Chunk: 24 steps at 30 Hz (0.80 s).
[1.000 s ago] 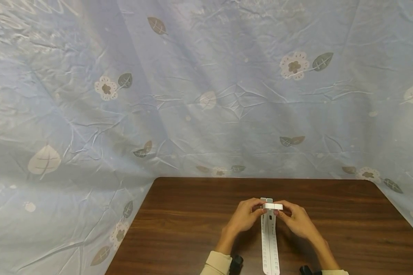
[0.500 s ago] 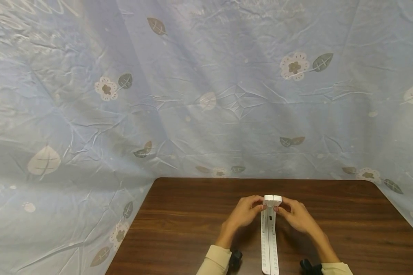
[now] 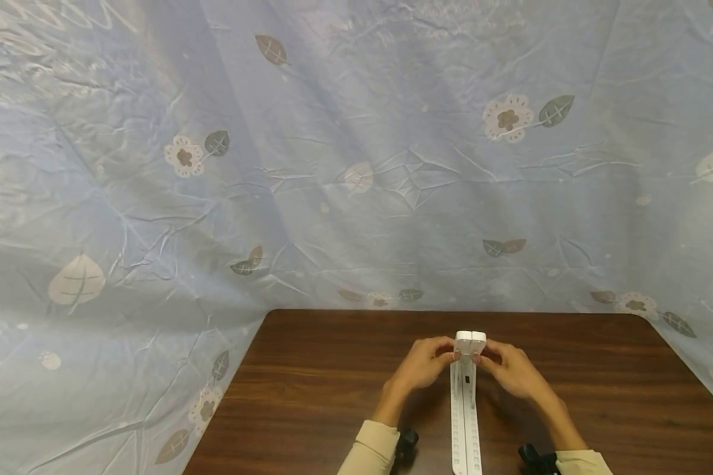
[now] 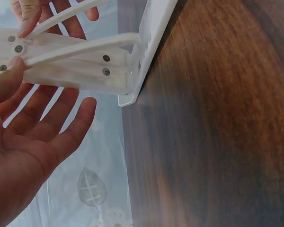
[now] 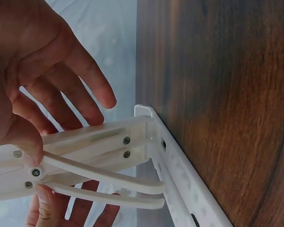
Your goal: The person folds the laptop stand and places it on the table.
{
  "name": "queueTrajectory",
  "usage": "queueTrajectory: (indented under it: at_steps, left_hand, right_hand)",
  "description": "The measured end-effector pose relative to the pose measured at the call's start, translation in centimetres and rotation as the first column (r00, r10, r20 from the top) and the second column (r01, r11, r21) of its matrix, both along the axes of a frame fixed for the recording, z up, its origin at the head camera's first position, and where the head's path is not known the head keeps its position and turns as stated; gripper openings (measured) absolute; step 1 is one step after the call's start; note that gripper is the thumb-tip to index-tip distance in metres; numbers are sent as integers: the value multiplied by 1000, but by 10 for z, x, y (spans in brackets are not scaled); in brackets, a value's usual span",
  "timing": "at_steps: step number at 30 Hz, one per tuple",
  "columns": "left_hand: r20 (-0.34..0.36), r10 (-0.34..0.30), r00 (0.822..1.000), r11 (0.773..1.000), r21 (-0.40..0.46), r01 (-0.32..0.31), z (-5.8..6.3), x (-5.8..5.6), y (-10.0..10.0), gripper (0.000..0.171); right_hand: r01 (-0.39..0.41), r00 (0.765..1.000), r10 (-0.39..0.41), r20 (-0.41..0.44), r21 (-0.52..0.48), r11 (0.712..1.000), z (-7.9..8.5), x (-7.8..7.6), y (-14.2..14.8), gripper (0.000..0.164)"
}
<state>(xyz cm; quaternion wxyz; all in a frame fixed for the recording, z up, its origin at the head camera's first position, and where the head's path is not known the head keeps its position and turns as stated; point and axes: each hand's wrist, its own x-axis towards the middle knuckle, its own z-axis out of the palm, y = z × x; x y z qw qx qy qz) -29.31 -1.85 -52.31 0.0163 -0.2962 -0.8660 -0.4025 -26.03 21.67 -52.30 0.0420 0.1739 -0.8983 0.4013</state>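
A white folding stand (image 3: 466,435) lies lengthwise toward me on the table, its slotted base flat and its far panel (image 3: 471,344) raised. My left hand (image 3: 423,364) pinches the panel's left edge, thumb on the near face and fingers behind. On the opposite edge, my right hand (image 3: 515,373) grips the same way. Up close in the left wrist view, two curved struts (image 4: 85,47) run from the panel to the base, and screws (image 4: 106,58) dot the panel. The right wrist view shows the panel (image 5: 99,137) meeting the slotted base (image 5: 180,175) at its far end.
The dark wooden table (image 3: 333,389) spreads out on both sides of the stand. Behind it and to the left hangs a wrinkled pale blue sheet (image 3: 309,218) with leaf and flower prints. A black strap device (image 3: 407,443) sits at the left wrist.
The panel's top has swung up and away from me, so its near face now shows. Both hands have kept their hold, rising slightly with it. The base has stayed in place.
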Motion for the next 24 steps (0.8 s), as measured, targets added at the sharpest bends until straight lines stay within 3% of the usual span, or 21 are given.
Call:
queueTrajectory:
  at_steps: [10, 14, 24]
  left_hand:
    - [-142, -17, 990, 1000, 7, 18, -8, 0, 4, 16]
    - [-184, -13, 983, 1000, -2, 12, -13, 1, 6, 13]
    - [-177, -5, 984, 1000, -19, 2, -13, 1, 2, 15]
  right_hand:
    - [15, 990, -13, -140, 8, 1000, -12, -3, 0, 36]
    - [23, 990, -25, -140, -15, 1000, -14, -2, 0, 35]
    - [14, 995, -19, -102, -42, 999, -13, -2, -1, 35]
